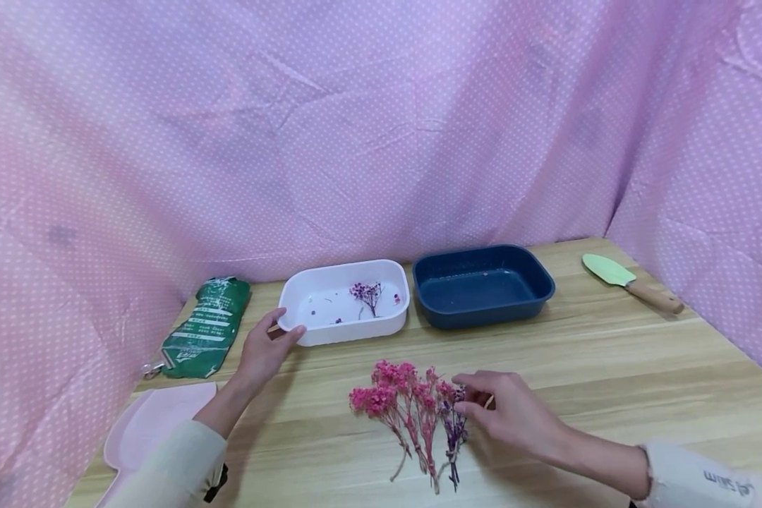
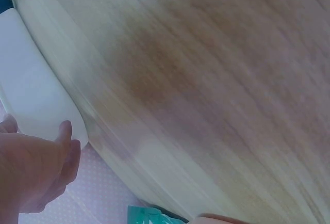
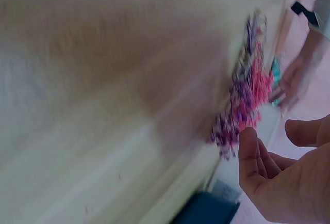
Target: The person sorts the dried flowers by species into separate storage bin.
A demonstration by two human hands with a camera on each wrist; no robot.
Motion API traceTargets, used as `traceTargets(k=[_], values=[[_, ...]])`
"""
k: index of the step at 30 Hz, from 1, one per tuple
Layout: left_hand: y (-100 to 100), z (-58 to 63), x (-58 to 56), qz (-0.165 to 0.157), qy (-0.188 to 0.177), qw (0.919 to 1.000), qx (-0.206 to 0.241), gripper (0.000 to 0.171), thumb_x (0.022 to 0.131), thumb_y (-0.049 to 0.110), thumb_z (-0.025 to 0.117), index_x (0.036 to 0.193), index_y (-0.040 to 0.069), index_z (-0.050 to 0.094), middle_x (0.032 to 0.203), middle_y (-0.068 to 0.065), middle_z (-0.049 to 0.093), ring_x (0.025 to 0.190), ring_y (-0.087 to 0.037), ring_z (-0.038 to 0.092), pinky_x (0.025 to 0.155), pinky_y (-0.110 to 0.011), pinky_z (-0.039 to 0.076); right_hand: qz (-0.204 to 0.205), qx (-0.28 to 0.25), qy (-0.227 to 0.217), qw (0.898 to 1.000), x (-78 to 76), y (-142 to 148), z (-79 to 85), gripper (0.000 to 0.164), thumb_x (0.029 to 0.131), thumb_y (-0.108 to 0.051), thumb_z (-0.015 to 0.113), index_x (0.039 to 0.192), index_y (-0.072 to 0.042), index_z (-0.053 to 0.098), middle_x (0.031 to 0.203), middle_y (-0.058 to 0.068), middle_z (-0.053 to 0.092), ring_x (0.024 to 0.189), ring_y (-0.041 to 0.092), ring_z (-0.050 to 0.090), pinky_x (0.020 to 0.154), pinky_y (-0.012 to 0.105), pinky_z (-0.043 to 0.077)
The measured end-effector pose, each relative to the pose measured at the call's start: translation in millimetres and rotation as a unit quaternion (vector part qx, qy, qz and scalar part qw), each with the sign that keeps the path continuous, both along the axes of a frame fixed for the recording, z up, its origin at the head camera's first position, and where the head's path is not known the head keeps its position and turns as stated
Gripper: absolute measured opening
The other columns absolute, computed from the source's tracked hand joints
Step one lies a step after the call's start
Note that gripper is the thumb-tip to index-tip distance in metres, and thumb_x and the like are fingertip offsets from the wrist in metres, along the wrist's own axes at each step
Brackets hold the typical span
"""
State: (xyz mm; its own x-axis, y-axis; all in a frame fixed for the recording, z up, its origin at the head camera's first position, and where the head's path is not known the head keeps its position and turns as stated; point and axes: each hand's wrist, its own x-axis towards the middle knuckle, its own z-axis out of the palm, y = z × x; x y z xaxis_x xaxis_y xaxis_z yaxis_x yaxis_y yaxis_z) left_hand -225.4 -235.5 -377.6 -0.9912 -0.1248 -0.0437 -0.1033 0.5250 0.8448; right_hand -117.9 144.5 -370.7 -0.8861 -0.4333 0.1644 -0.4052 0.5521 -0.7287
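My left hand [image 1: 267,353] holds the left end of a white plastic tray [image 1: 349,331], its thumb at the front corner and fingers at the rim. The left wrist view shows this hand [image 2: 41,167] against the tray's end wall. A small purple dried-flower sprig [image 1: 367,295] and loose bits lie inside. My right hand [image 1: 514,409] is beside the purple dried flowers [image 1: 452,423], thumb and fingers apart and loosely bent. Pink dried flowers [image 1: 406,395], tied with twine, lie just left of the purple ones. The right wrist view shows nothing between thumb and fingers.
A dark blue tray [image 1: 482,310] stands right of the white one. At the far right lies a green trowel [image 1: 609,269] with a wooden handle. To the left are a green packet [image 1: 209,328] and a pale pink flat item [image 1: 159,423]. Dotted pink cloth [image 1: 381,141] hangs behind.
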Motion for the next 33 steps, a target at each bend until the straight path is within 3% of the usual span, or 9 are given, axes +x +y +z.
traceTargets(k=[6,9,13,17,21,25,28,33], values=[[1,1.1,0.6,0.000,0.000,1.0000,0.002,0.074,0.092,0.035,0.064,0.150,0.006,0.028,0.146,-0.020,0.039,0.128,-0.033,0.046,0.100,-0.040,0.047,0.003,0.068,-0.024,0.997,7.1,-10,-9.5,0.048,0.087,-0.024,0.071,0.125,0.003,0.061,0.077,-0.008,0.058,0.062,0.003,0.050,0.049,0.020,0.045],[1,1.3,0.9,0.000,0.000,1.0000,0.003,0.074,0.092,0.035,0.064,0.150,0.006,0.028,0.146,-0.020,0.039,0.128,-0.034,0.046,0.100,-0.039,0.047,-0.006,0.129,-0.017,0.992,8.3,-15,-11.1,0.059,0.085,-0.034,0.073,0.126,0.005,0.059,0.096,0.006,0.064,0.084,0.014,0.061,0.068,0.030,0.056],[0,0.6,0.4,-0.001,0.001,1.0000,0.004,0.073,0.092,0.035,0.064,0.150,0.007,0.029,0.146,-0.020,0.040,0.128,-0.033,0.047,0.100,-0.039,0.047,-0.009,0.202,0.005,0.979,11.5,-20,-12.7,0.070,0.084,-0.045,0.071,0.126,0.008,0.057,0.122,0.023,0.058,0.110,0.033,0.058,0.089,0.050,0.052],[0,-0.5,-0.3,-0.002,0.003,1.0000,0.005,0.074,0.092,0.036,0.065,0.150,0.007,0.029,0.146,-0.019,0.040,0.128,-0.032,0.047,0.100,-0.038,0.048,0.002,0.235,0.059,0.970,13.6,-21,-16.2,0.064,0.083,-0.034,0.074,0.125,0.011,0.056,0.117,0.022,0.057,0.106,0.032,0.058,0.085,0.046,0.054],[0,-0.7,-0.1,-0.004,-0.001,1.0000,0.005,0.073,0.093,0.035,0.064,0.150,0.007,0.029,0.147,-0.019,0.039,0.128,-0.033,0.046,0.100,-0.040,0.047,0.007,0.234,0.107,0.966,14.1,-18,-18.0,0.049,0.084,-0.011,0.068,0.124,0.013,0.055,0.104,0.016,0.058,0.091,0.026,0.061,0.073,0.038,0.057],[0,-0.2,0.7,-0.004,-0.002,1.0000,0.002,0.073,0.093,0.036,0.064,0.150,0.007,0.028,0.147,-0.019,0.039,0.128,-0.033,0.046,0.100,-0.040,0.047,0.015,0.204,0.100,0.974,7.8,-11,-14.8,0.036,0.085,0.001,0.059,0.120,0.012,0.058,0.089,0.007,0.056,0.072,0.015,0.058,0.060,0.029,0.056],[1,-0.2,0.6,-0.002,-0.003,1.0000,0.002,0.073,0.093,0.036,0.064,0.150,0.007,0.029,0.146,-0.019,0.040,0.128,-0.033,0.046,0.099,-0.040,0.048,0.013,0.177,0.062,0.982,-1.7,-4,-8.4,0.032,0.080,0.011,0.060,0.112,0.010,0.063,0.082,0.004,0.056,0.067,0.015,0.057,0.058,0.025,0.055],[1,-0.9,0.5,0.001,-0.003,1.0000,0.004,0.073,0.092,0.035,0.065,0.150,0.008,0.030,0.146,-0.018,0.041,0.127,-0.033,0.047,0.099,-0.040,0.048,-0.029,0.123,-0.051,0.991,-15.1,9,10.7,0.052,0.068,0.019,0.062,0.120,0.012,0.060,0.089,0.009,0.063,0.070,0.017,0.057,0.054,0.023,0.051]])
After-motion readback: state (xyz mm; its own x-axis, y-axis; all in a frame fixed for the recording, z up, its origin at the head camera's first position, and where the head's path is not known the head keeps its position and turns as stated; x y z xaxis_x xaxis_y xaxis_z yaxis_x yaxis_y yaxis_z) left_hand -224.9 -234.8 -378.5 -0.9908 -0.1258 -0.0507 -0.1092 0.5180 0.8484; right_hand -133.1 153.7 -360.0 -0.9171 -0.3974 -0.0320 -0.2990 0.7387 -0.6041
